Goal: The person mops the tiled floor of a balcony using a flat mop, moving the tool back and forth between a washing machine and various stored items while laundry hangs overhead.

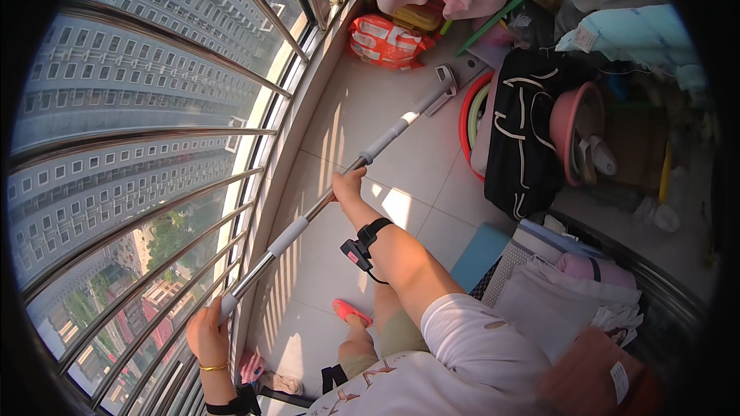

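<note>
A flat mop with a steel and grey plastic pole (289, 237) runs diagonally across the view. My left hand (208, 332) is closed around the grey grip at the pole's upper end, beside the window railing. Farther down, my right hand (348, 186) wraps the bare steel part of the pole, just above a grey collar. The mop's flat grey head (469, 69) lies on the tiled floor (381, 121); its far part is partly hidden among stored items. A white and grey joint (446, 80) links pole and head.
Metal window bars (173, 130) line the left side. An orange-red packet (387, 41) sits near the far corner. To the right stand a red basin (466, 127), a black bag (520, 138), and a pink basin (569, 133) holding slippers. Folded mats and cloths (537, 294) lie nearer me.
</note>
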Demonstrator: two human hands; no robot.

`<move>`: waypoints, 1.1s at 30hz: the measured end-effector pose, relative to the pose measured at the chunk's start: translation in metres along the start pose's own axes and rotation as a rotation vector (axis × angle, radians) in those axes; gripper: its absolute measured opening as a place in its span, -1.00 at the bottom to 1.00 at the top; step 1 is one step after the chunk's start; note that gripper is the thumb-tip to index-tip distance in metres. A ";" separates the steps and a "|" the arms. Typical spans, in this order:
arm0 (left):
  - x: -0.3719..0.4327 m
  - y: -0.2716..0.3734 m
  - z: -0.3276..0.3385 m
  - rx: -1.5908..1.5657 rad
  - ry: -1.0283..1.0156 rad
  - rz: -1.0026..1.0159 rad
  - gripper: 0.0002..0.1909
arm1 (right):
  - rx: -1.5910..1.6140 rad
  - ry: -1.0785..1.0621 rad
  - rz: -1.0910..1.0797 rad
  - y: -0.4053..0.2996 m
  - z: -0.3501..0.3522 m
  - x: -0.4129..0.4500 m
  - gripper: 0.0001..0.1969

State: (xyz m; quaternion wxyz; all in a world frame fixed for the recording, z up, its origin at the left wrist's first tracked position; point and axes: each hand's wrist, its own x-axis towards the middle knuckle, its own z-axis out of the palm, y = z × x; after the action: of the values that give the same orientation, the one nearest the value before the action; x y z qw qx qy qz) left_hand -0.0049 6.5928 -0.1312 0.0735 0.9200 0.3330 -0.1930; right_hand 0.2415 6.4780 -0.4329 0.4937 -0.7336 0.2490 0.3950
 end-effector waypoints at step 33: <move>-0.210 -0.019 0.121 -0.404 -0.293 -0.081 -0.54 | -0.749 -0.123 0.359 0.145 -0.045 -0.086 -0.18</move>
State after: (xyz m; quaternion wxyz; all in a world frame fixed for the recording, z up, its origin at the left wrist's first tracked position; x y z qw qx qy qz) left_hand -0.2022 6.4529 -0.1569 0.2957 0.8347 0.3874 -0.2563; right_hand 0.0984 6.3777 -0.4289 0.1302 -0.7826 0.1821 0.5809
